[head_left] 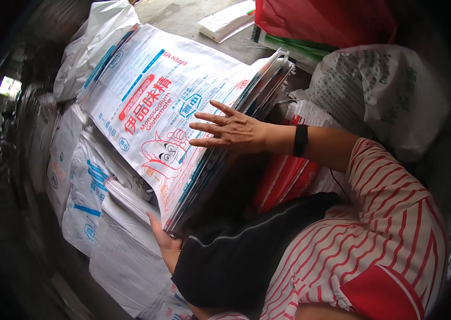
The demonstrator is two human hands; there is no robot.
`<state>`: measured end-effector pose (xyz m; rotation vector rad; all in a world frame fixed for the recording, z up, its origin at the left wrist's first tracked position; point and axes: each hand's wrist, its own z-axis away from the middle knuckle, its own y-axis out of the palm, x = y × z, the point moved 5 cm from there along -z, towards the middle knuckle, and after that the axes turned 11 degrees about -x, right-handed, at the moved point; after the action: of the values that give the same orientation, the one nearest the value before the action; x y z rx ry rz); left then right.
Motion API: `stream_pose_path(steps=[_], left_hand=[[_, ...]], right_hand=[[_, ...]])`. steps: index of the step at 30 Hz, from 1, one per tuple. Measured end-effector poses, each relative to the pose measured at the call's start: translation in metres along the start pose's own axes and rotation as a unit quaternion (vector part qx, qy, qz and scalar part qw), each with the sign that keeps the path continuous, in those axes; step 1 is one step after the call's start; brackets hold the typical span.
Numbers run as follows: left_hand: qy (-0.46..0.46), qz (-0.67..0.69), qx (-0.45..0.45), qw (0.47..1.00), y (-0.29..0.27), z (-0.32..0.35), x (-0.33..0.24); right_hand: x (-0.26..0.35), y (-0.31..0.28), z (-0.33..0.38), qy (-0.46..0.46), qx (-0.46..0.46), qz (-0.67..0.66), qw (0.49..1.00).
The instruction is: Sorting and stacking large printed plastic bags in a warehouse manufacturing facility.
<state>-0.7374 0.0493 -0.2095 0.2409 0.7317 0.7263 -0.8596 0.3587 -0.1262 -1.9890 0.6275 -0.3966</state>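
Note:
A thick stack of flat printed woven sacks [145, 90], white with red and blue print, lies tilted in front of me. On top, near its right edge, my right hand [225, 129] is open, its fingers spread over the uppermost sack. My left hand [168, 238] is at the stack's near corner, against the layered edges. One digit points upward there; the rest of its fingers are hidden, so its grip cannot be made out. Beside that hand lies a folded bundle of white sacks [129, 200].
More white sacks [84, 186] with blue print are piled at left. Behind the stack is a crumpled white sack [97, 40]. To the right sit a bulging white bag [380, 96] and red sacks [289, 181]. A red bag [321, 21] and a folded white sack [231, 21] lie farther back.

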Motion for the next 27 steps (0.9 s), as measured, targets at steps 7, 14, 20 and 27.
stream_pose_path(steps=[7, 14, 20, 27], left_hand=[[0.023, 0.030, -0.010, 0.999, -0.029, -0.016, -0.002], [0.011, 0.012, 0.059, 0.998, -0.030, -0.009, -0.005], [0.043, -0.005, 0.030, 0.999, -0.025, -0.004, 0.005], [0.040, -0.025, 0.026, 0.999, -0.023, 0.003, -0.005]], right_hand=[[0.028, 0.056, 0.009, -0.056, -0.065, 0.030, 0.996], [0.015, 0.020, 0.004, -0.060, -0.069, -0.014, 0.996], [0.025, 0.035, -0.006, -0.012, -0.030, -0.042, 0.999], [0.023, 0.042, -0.010, 0.015, -0.005, -0.069, 0.997]])
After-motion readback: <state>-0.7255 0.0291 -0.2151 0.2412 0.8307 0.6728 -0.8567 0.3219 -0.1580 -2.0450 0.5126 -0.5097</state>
